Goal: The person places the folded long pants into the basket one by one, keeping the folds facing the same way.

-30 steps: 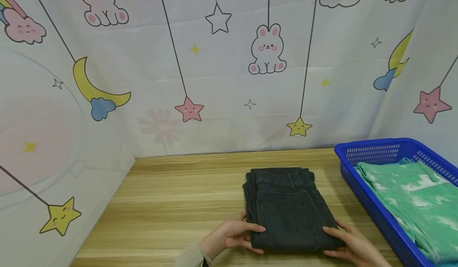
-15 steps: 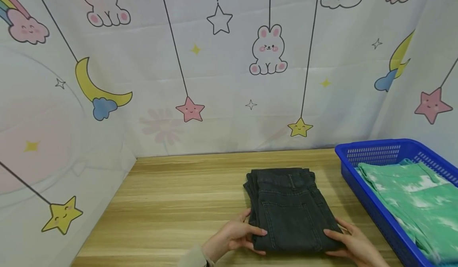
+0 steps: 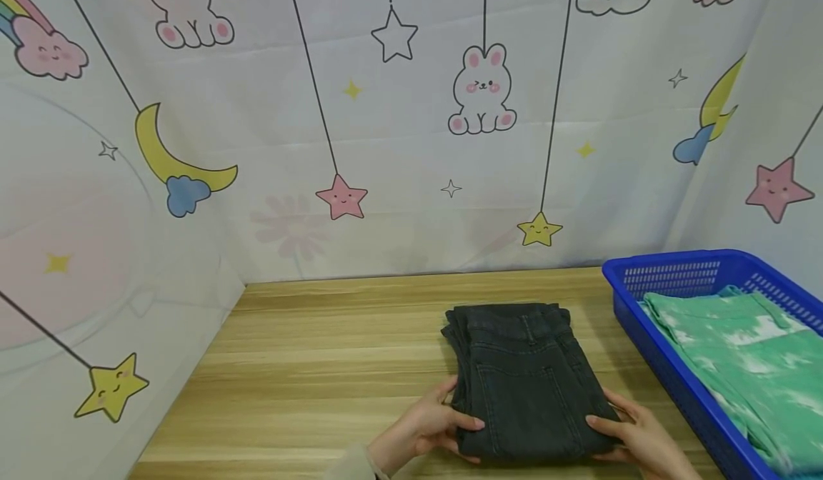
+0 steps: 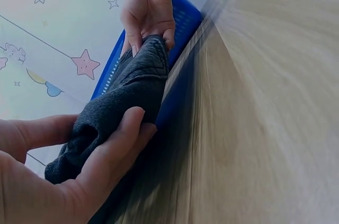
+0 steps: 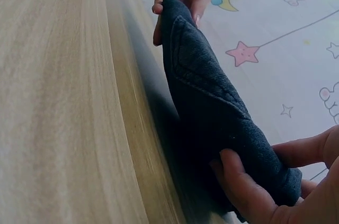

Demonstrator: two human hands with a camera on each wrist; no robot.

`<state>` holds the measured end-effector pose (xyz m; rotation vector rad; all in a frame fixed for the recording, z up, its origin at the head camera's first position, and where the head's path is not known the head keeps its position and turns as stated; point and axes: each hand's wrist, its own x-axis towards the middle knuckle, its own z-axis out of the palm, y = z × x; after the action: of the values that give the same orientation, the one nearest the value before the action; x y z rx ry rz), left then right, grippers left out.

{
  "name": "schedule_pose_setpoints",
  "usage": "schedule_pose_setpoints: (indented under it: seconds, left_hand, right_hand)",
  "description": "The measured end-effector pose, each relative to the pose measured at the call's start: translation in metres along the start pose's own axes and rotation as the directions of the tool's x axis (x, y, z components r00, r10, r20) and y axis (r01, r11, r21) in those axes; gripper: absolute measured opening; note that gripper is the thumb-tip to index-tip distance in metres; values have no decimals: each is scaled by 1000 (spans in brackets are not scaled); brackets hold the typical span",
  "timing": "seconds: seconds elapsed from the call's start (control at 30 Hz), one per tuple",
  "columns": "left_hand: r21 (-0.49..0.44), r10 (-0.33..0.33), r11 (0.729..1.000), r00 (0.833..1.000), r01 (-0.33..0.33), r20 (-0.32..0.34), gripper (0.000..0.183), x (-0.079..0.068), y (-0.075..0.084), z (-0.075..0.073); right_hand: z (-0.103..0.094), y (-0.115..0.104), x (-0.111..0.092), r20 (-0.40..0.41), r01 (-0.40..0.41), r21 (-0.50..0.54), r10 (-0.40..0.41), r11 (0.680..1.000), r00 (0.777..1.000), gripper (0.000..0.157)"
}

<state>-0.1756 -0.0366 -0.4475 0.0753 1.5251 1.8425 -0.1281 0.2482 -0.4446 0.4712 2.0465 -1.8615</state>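
A folded pair of black jeans (image 3: 527, 394) lies toward the front of the wooden table, its back pocket facing up and its waistband at the far end. My left hand (image 3: 437, 423) grips the near left corner, thumb on top and fingers beneath. At the near right corner my right hand (image 3: 633, 433) holds the fold the same way. In the left wrist view the thick folded edge of the jeans (image 4: 122, 97) runs between both hands. The right wrist view shows the jeans (image 5: 206, 91) pinched by thumb and fingers at each end.
To the right stands a blue plastic basket (image 3: 649, 351) holding folded green and white tie-dye cloth (image 3: 739, 351). The wooden table (image 3: 308, 366) extends to the left. A white curtain (image 3: 398, 130) printed with stars and bunnies hangs behind and along the sides.
Both hands keep their hold on the jeans, which have shifted slightly to the right and toward the person. The basket stays where it was.
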Motion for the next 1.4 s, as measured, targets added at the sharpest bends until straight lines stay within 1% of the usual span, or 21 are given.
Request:
schedule_pose_setpoints:
  seconds: [0.17,0.4,0.5,0.53,0.73,0.93,1.13,1.23,1.4]
  left_hand:
    - [3,4,1000,1000,-4,12,78,-1,1,2]
    - [-1,7,1000,1000,-7,24,77,-1,2,5]
    - [-6,15,1000,999,-15,29,76,-1,2,6]
    - [-7,16,1000,999,-16,30,76,-1,2,6]
    - [-17,18,1000,999,-17,37,78,-1,2,8]
    - [-21,37,999,998,-36,59,76,-3,5,11]
    - [7,38,999,997,-38,70,75,-7,10,15]
    - [5,39,999,996,-40,79,76,-8,14,18]
    - [20,52,998,995,-54,91,74,-6,19,22]
  right_hand:
    - [-3,-2,-1,10,0,-3,0,1000,1000,87]
    - [-5,-4,-6,34,32,-12,-31,999,999,82]
    - [-7,-6,-8,39,40,-39,-38,998,999,80]
    - [-8,-7,-8,33,38,-62,-36,997,999,80]
    - [-13,-13,-10,3,4,-162,-4,987,1000,81]
    - [-18,-19,-14,15,-13,-183,16,983,1000,84]
    - [-20,-25,-22,7,19,-255,-18,967,1000,81]
    - [-24,-28,-25,4,23,-285,-23,958,1000,83]
    - [-30,-32,-30,3,46,-291,-47,956,999,84]
